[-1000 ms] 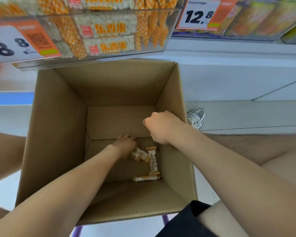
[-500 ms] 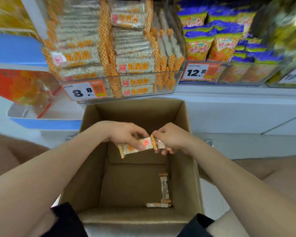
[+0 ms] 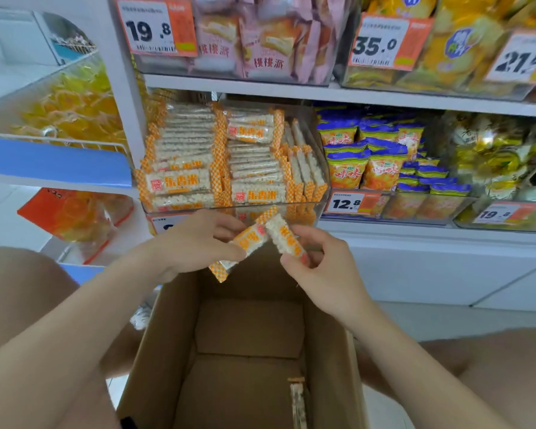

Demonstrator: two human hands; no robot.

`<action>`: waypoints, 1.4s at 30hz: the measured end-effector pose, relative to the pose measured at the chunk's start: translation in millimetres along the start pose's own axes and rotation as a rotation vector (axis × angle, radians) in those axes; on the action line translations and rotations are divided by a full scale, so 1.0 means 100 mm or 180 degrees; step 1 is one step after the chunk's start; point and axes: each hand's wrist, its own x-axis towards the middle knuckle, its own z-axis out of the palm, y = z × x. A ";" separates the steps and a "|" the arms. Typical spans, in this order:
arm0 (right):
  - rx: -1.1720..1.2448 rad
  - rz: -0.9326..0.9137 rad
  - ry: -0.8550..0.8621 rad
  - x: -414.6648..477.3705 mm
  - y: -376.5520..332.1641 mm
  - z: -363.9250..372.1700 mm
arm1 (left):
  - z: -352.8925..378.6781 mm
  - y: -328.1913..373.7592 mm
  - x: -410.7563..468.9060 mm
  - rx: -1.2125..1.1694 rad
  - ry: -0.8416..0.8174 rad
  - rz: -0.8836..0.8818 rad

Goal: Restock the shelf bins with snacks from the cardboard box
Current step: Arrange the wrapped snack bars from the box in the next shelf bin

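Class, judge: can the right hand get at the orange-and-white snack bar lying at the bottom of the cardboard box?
Probably not yet. The open brown cardboard box leaves the leftover orange-and-white snack bar uncovered, but the right hand pinches a second snack bar.

hands: left (image 3: 195, 243), right (image 3: 319, 264) | each pinches rice bar (image 3: 249, 243) | above cardboard box (image 3: 155, 342)

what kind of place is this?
Most likely a shop's snack aisle: clear shelf bins packed with wrapped snacks, printed price tags on their fronts, a cardboard box below.
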 end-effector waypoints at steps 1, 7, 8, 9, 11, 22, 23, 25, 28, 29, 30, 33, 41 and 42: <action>-0.0018 -0.0052 0.0052 0.01 -0.02 0.02 | 0.04 0.05 0.00 -0.0150 0.0003 0.0063; 0.1700 0.0460 0.0581 0.17 -0.20 0.00 | 0.16 0.15 0.03 -0.0588 0.0316 0.0400; 0.2126 0.0580 0.0534 0.20 -0.23 -0.04 | 0.17 0.15 0.02 -0.0649 0.0440 0.0437; 0.2371 0.0619 0.0439 0.22 -0.24 -0.09 | 0.18 0.13 0.02 -0.0709 0.0538 0.0499; 0.2388 0.0552 0.0134 0.24 -0.27 -0.17 | 0.20 0.13 -0.01 -0.0781 0.0660 0.0608; 0.2175 0.0441 0.0322 0.24 -0.41 -0.02 | 0.19 0.25 -0.08 -0.1747 -0.0025 0.0458; 0.2506 0.0562 0.0310 0.25 -0.43 -0.03 | 0.19 0.25 -0.07 -0.2065 -0.0063 0.0434; 0.3122 0.0824 0.0318 0.28 -0.45 -0.05 | 0.19 0.25 -0.07 -0.2239 0.0028 0.0535; 0.3596 0.1103 0.0261 0.30 -0.45 -0.04 | 0.20 0.24 -0.08 -0.1596 0.0376 0.0832; 0.3464 0.1145 0.0222 0.30 -0.44 -0.03 | 0.21 0.25 -0.08 -0.1392 0.0455 0.0941; 0.3227 0.1173 0.0168 0.29 -0.44 -0.02 | 0.22 0.28 -0.10 -0.1241 0.0511 0.1064; 0.2487 0.1071 0.0158 0.28 -0.40 0.01 | 0.27 0.35 -0.14 -0.1092 0.0716 0.1353; 0.1773 0.0273 0.0365 0.25 -0.43 0.13 | 0.32 0.43 -0.15 -0.1495 0.1052 0.1434; 0.1688 0.0032 0.0385 0.23 -0.45 0.14 | 0.32 0.44 -0.15 -0.1498 0.1129 0.1453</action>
